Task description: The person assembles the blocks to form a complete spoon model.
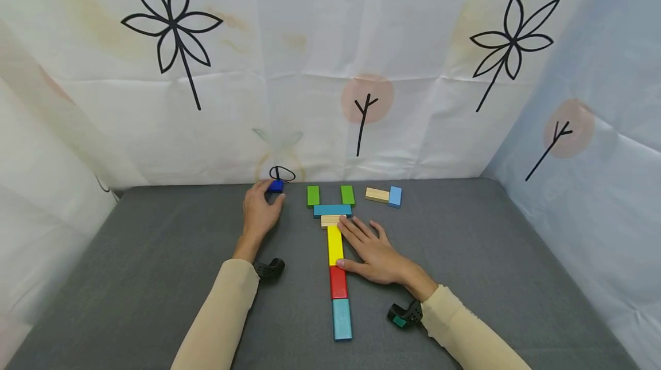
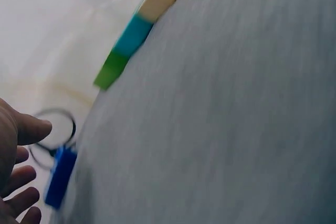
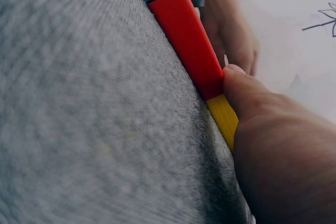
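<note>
At the back of the table my left hand reaches beside a dark blue block. Its thumb and fingers are apart in the left wrist view, with the block just beyond them; contact cannot be told. My right hand lies with fingers extended along the right side of a block row. Its fingertips are at the wooden block, and its thumb is at the joint of the yellow block and red block. A light blue block forms the near end.
Across the row's far end lies a teal block, with green blocks at its two ends. To the right, a wooden block touches a light blue one. Printed white cloth hangs behind the grey table.
</note>
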Demonstrator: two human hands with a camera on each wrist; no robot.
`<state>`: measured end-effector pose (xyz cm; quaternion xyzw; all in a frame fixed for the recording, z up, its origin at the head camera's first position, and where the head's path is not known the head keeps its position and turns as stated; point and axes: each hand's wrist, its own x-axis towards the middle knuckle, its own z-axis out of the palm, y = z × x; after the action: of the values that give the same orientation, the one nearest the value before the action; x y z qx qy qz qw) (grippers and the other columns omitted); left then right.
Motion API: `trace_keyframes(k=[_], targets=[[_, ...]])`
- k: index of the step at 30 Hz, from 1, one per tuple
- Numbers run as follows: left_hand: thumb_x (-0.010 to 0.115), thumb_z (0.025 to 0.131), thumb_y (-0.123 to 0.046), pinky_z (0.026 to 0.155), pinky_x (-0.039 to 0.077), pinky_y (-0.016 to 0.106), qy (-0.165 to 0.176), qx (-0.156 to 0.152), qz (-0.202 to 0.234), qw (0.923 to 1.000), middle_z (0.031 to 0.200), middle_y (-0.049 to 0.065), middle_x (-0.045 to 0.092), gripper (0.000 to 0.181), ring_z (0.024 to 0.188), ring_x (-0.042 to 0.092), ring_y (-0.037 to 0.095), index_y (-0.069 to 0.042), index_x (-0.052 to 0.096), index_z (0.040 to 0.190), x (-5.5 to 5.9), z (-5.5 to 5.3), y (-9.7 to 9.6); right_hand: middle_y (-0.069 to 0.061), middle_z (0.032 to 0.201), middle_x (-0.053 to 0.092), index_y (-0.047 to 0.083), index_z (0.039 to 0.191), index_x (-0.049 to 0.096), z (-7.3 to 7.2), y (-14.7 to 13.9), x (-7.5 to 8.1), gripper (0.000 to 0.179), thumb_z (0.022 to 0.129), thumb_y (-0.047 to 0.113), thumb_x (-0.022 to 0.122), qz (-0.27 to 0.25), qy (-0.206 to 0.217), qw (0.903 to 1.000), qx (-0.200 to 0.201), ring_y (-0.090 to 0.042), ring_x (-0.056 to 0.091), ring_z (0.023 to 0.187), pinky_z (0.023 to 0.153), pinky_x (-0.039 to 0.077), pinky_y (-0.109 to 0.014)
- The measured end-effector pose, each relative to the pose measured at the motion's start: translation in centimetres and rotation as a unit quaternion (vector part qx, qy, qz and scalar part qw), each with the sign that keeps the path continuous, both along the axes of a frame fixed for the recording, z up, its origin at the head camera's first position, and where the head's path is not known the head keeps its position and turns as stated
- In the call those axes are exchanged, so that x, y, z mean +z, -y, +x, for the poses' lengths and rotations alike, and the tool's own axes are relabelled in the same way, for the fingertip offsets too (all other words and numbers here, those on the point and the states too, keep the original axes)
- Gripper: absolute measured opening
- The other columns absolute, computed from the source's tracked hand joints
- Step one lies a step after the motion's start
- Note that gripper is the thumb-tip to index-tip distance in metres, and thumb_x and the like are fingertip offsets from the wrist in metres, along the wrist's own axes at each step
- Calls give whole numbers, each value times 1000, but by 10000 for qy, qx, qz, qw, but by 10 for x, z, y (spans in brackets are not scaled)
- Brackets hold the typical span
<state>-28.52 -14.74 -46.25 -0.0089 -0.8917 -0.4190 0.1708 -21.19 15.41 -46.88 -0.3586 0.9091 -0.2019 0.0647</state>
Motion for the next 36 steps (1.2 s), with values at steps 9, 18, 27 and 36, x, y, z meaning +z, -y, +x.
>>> trace_keyframes(k=[9, 18, 27, 36], targets=[[66, 98, -20, 111, 21, 67, 575, 115, -162, 9981, 158, 20, 36, 61, 144, 30, 45, 1, 44, 152, -7, -7, 15, -2, 171, 5, 11, 164, 12, 0, 0, 1, 82, 104, 54, 47, -20, 11, 10000, -12, -28, 5, 156, 117, -2, -61], [66, 99, -18, 104, 26, 64, 739, 178, -356, 9965, 143, 25, 41, 52, 131, 36, 44, -1, 52, 147, -8, -11, 18, -2, 171, 4, 11, 164, 12, 0, 0, 1, 81, 104, 53, 47, -10, 8, 10000, 26, -28, 5, 156, 117, -2, -61], [68, 96, -7, 103, 35, 61, 742, -113, -138, 9971, 131, 29, 52, 39, 121, 46, 45, 3, 63, 133, -4, -9, 26, -1, 171, 5, 11, 164, 12, 1, 0, 0, 81, 104, 53, 47, 25, -11, 10000, 2, -28, 5, 156, 117, -2, -61], [72, 95, -7, 95, 50, 50, 869, -309, 415, 9949, 119, 28, 61, 37, 111, 61, 40, 3, 66, 131, 0, -6, 24, -4, 171, 7, 9, 164, 14, 1, 0, 2, 81, 104, 52, 48, -37, -52, 10000, 39, -31, 7, 155, 116, 0, -64]])
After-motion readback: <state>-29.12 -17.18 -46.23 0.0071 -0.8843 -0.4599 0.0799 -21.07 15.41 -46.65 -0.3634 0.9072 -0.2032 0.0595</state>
